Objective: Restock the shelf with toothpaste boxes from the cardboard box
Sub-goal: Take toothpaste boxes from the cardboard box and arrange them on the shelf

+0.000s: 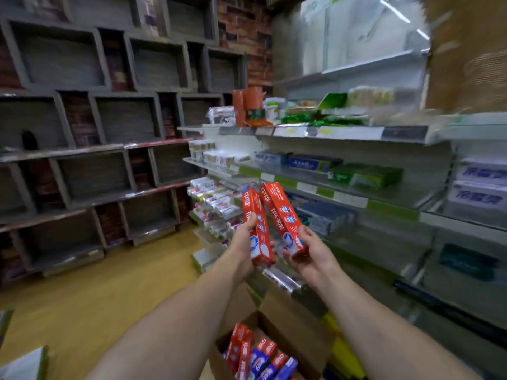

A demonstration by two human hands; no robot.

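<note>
Gripping a long red cardboard toothpaste box [253,204] in the left hand [241,238] and a second red toothpaste box [277,209] in the right hand [312,255], fingers curling round each, the person is holding both tilted before the grey metal shelf [351,200], above the open brown cardboard box [290,319] that is holding more red and blue cartons [260,355].

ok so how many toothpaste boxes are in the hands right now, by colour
red toothpaste boxes: 2, the left box in the left hand, the right box in the right hand
blue toothpaste boxes: 0 held, they lie in the cardboard box
total held: 2
</note>
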